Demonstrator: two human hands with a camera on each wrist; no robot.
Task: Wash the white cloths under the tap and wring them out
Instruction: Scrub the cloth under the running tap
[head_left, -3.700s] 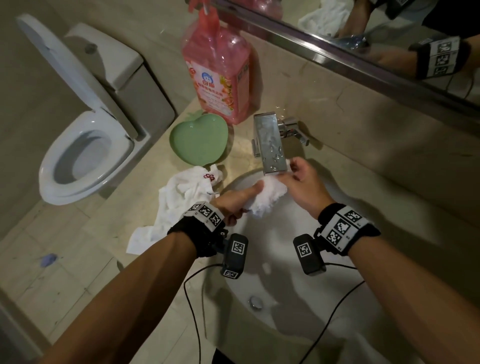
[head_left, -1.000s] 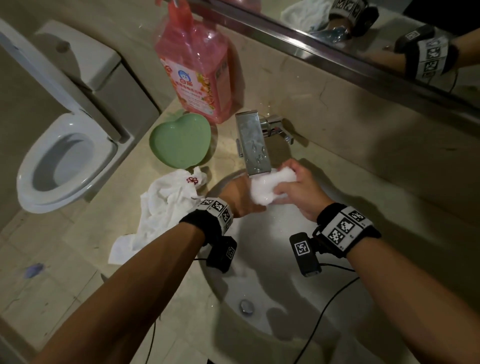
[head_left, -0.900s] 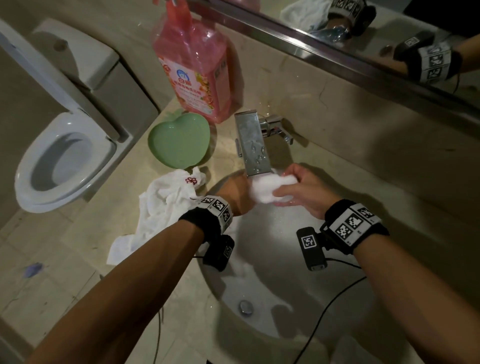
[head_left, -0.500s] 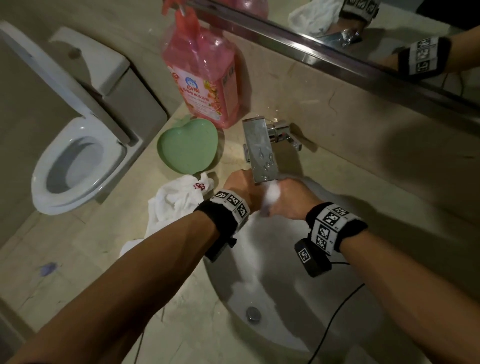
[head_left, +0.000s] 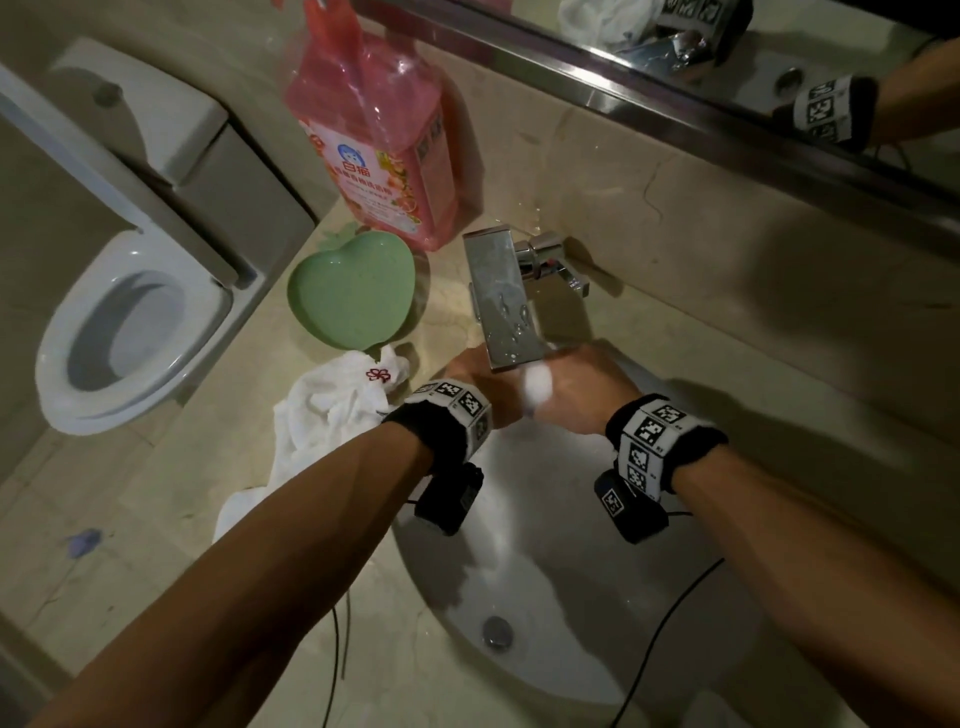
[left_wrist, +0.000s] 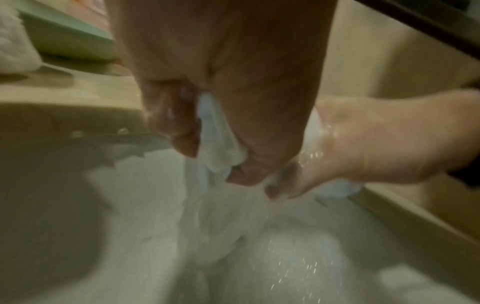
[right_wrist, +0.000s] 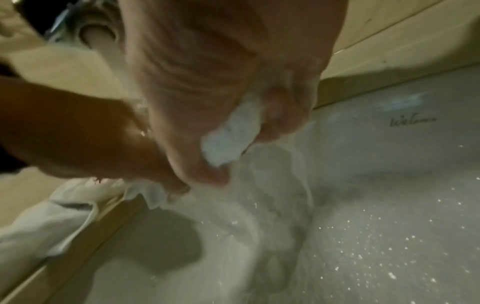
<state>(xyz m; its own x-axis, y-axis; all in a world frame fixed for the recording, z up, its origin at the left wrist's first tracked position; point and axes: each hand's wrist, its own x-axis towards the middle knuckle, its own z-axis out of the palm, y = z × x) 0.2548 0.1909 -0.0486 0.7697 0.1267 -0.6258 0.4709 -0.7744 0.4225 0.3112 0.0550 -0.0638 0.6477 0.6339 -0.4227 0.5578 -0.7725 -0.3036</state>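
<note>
My hands (head_left: 524, 387) cover nearly all of the wet cloth (head_left: 537, 385); the tap (head_left: 501, 306) hides my fingertips, and both wrist views look blurred.

Sink (head_left: 561, 587) set in the desk (head_left: 171, 530), tap (head_left: 506, 301) at its back edge. Both hands over the sink under the tap: left hand (head_left: 475, 382), right hand (head_left: 584, 395), cloth (head_left: 537, 387) between them. Left of the sink, second cloth (head_left: 322, 421); behind it, dish (head_left: 353, 296), then bottle (head_left: 379, 140) against the wall. Toilet (head_left: 119, 332) beyond the desk's left edge.

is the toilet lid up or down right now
Up. In the head view the toilet lid leans back against the tank, leaving the seat and bowl uncovered.
</note>
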